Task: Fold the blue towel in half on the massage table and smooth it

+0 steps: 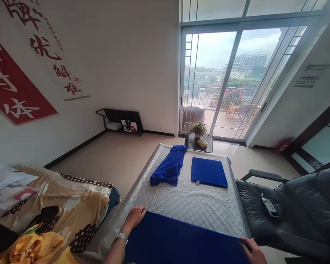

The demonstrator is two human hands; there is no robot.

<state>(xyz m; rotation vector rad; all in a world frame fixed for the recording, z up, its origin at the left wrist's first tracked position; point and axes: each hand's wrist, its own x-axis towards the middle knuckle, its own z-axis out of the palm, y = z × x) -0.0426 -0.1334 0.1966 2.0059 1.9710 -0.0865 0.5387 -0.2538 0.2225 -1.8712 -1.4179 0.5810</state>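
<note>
We are holding a blue cloth (181, 238) up over the near edge of the quilted mat (187, 205), our left hand (132, 219) and right hand (253, 251) at its two top corners, fingers together and clamped on it. A bunched blue cloth (169, 165) and a flat blue cloth (209, 171) are lying toward the far edge.

Cut off and too small

The blue cloth (181, 238) runs past the bottom edge, its near end unseen; the right hand (253, 251) is cut off at the wrist. The wall sign (305, 77) is unreadable, as are the remote (271, 206) buttons; the grey recliner (305, 212) runs off the right edge.
</note>
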